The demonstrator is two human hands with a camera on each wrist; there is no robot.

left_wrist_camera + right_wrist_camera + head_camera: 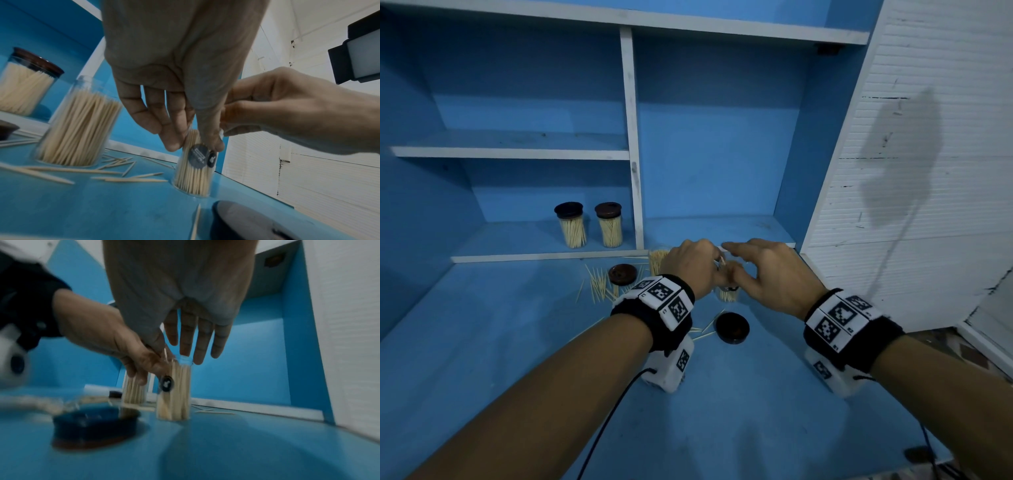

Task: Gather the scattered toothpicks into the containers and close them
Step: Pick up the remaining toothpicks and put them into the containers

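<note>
A small clear container point(727, 294) point(192, 177) point(173, 399) with black stickers stands upright on the blue surface, packed with toothpicks. My left hand point(709, 270) point(194, 144) grips it near its open top with thumb and fingers. Coming from the right, my right hand point(736, 265) point(167, 346) hovers at the mouth and pinches a toothpick point(165, 353) between thumb and index finger, the other fingers straight. A second open container point(656, 261) point(76, 126) full of toothpicks stands to the left. Loose toothpicks point(599, 284) point(127, 177) lie around both.
Two closed jars point(572, 226) point(609, 224) stand on the low shelf point(544, 256) behind. A brown lid point(622, 274) lies left of the hands, a dark lid point(732, 327) point(94, 423) just in front. A white slatted door point(914, 171) stands open on the right.
</note>
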